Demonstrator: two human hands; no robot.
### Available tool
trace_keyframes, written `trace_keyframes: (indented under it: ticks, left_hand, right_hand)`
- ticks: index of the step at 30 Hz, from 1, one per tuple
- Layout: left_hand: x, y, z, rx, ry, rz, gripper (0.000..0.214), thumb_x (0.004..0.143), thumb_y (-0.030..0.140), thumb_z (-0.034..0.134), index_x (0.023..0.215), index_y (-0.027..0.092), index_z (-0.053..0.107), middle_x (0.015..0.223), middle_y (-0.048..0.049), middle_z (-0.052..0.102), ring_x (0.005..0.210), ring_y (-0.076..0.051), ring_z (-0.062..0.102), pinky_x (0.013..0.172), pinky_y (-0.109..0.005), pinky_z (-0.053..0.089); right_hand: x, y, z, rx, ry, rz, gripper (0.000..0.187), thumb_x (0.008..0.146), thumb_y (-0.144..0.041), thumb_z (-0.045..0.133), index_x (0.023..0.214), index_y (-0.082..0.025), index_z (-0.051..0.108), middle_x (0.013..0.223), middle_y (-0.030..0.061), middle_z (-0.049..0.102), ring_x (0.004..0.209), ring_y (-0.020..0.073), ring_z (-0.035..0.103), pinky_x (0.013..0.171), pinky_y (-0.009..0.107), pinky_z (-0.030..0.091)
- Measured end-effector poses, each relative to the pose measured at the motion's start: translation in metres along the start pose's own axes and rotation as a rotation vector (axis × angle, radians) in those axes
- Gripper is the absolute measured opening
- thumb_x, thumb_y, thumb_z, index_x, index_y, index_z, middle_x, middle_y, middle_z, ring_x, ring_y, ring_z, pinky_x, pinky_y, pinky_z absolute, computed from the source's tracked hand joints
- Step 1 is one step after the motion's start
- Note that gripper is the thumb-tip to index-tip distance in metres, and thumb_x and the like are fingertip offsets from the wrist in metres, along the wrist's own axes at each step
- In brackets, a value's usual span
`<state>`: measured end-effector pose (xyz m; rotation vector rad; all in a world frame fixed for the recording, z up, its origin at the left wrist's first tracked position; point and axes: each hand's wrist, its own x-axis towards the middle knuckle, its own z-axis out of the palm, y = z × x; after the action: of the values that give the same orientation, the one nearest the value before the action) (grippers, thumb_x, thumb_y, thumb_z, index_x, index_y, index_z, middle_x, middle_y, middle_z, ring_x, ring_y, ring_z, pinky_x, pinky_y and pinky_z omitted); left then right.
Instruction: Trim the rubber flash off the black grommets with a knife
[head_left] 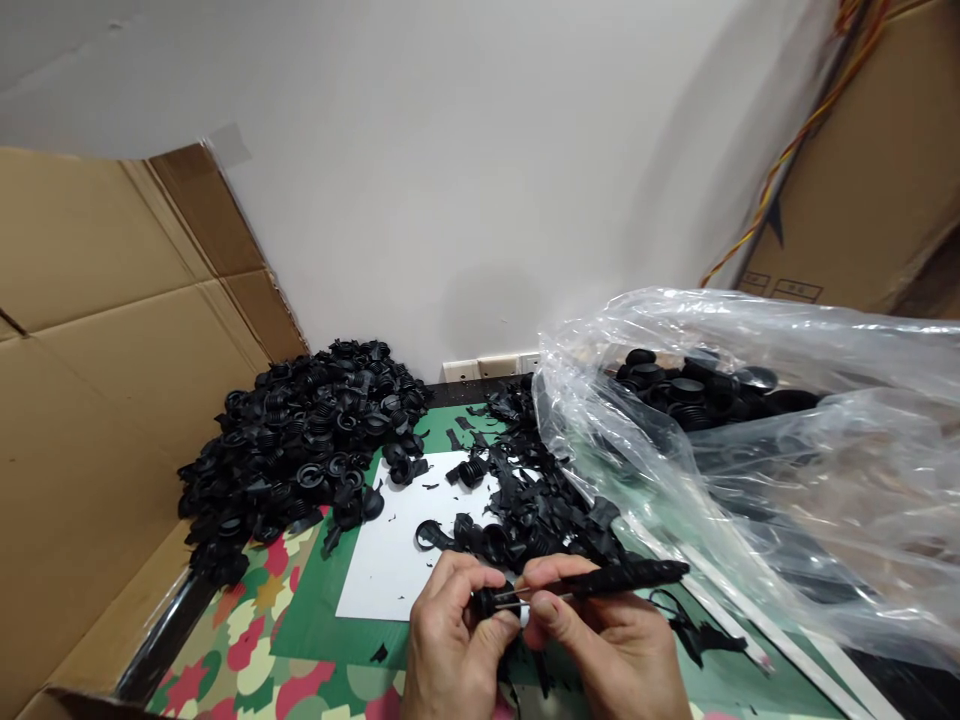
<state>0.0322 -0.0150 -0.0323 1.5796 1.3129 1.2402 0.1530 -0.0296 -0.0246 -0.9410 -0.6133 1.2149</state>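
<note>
My left hand (457, 635) is closed on a small black ribbed rubber part (485, 603), pinched between thumb and fingers. My right hand (600, 640) grips a tool with a thick black handle (630, 577); thin metal prongs reach from it to the rubber part. Whether it is a pair of tweezers I cannot tell. The fingers partly hide the rubber part. Just beyond my hands, black rubber scraps (525, 510) and a few ribbed parts lie on a white sheet (375, 580) over a green mat (307, 625).
A large heap of black ribbed rubber parts (300, 440) is at the left, against a cardboard box (105, 400). At the right, a clear plastic bag (825, 480) holds more black parts (686, 390). Wall sockets (499, 368) sit behind. White strips (750, 600) lie at the right.
</note>
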Motion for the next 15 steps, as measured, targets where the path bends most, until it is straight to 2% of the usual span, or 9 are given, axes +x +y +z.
trace_keyframes:
  ticks: [7, 15]
  left_hand:
    - [-0.0006, -0.0015, 0.0024, -0.023, -0.022, 0.04, 0.01, 0.072, 0.017, 0.063, 0.077, 0.019, 0.071, 0.076, -0.004, 0.057, 0.067, -0.018, 0.057, 0.056, -0.025, 0.046]
    - [-0.0035, -0.0047, 0.0058, -0.024, -0.004, 0.045, 0.008, 0.072, 0.019, 0.064, 0.076, 0.019, 0.07, 0.075, -0.0041, 0.057, 0.063, -0.017, 0.055, 0.052, -0.024, 0.046]
  right_hand:
    - [0.0015, 0.007, -0.002, 0.033, -0.013, 0.03, 0.025, 0.058, -0.038, 0.082, 0.069, -0.019, 0.07, 0.049, -0.0022, 0.063, 0.046, 0.0133, 0.056, 0.048, 0.022, 0.045]
    - [0.0037, 0.0049, -0.0022, 0.029, -0.057, -0.01, 0.027, 0.06, -0.042, 0.079, 0.066, -0.018, 0.067, 0.048, -0.0021, 0.059, 0.045, 0.013, 0.053, 0.047, 0.023, 0.042]
